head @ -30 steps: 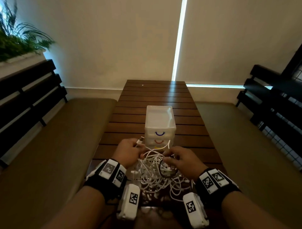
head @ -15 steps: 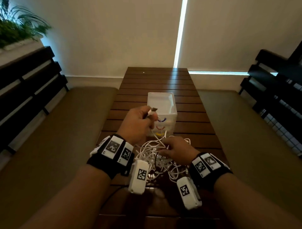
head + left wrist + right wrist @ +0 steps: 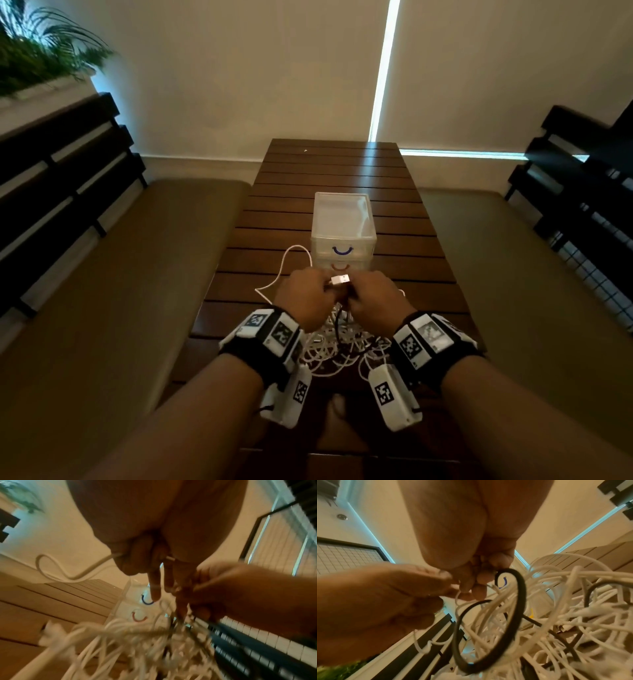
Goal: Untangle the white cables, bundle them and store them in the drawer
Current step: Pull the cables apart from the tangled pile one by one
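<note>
A tangle of white cables (image 3: 337,347) with a black cable among them lies on the wooden table (image 3: 335,178), partly hidden under my wrists. My left hand (image 3: 305,298) grips one white cable near its USB plug (image 3: 340,279); a freed loop of that cable (image 3: 282,270) trails to the left. My right hand (image 3: 373,301) touches the left one and pinches white strands lifted from the pile (image 3: 556,615), next to a black cable loop (image 3: 513,601). The translucent drawer unit (image 3: 342,222) stands just beyond my hands, its drawers closed.
Padded benches (image 3: 120,274) run along both sides of the table, with dark slatted backs (image 3: 61,178). A planter with greenery (image 3: 37,58) sits at the far left. The wall closes off the table's far end.
My left hand, raised beside the drawer unit half a second ago, has come down to meet the right hand. A pulled-out length of white cable now loops to the left.
</note>
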A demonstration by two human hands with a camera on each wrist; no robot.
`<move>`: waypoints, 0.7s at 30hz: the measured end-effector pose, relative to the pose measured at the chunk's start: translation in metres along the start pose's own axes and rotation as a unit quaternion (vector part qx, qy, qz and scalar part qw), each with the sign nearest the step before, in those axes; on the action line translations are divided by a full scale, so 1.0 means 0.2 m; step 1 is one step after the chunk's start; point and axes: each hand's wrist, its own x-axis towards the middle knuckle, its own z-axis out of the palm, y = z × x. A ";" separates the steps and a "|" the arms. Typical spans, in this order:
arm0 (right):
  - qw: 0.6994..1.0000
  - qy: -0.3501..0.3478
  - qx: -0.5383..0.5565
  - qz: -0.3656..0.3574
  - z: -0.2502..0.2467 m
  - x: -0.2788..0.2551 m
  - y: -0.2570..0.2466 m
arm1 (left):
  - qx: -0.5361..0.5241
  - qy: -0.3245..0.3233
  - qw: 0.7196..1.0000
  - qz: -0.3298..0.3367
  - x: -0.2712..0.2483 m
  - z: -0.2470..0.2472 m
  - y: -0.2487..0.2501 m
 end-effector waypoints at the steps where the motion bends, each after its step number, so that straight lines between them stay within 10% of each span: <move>1: 1.000 0.010 0.013 -0.003 0.00 -0.01 -0.01 | 0.020 -0.011 1.000 -0.005 0.01 0.02 0.01; 21: 0.993 -0.067 0.091 0.023 0.00 -0.04 0.08 | -0.149 0.071 0.986 0.004 0.01 -0.08 0.07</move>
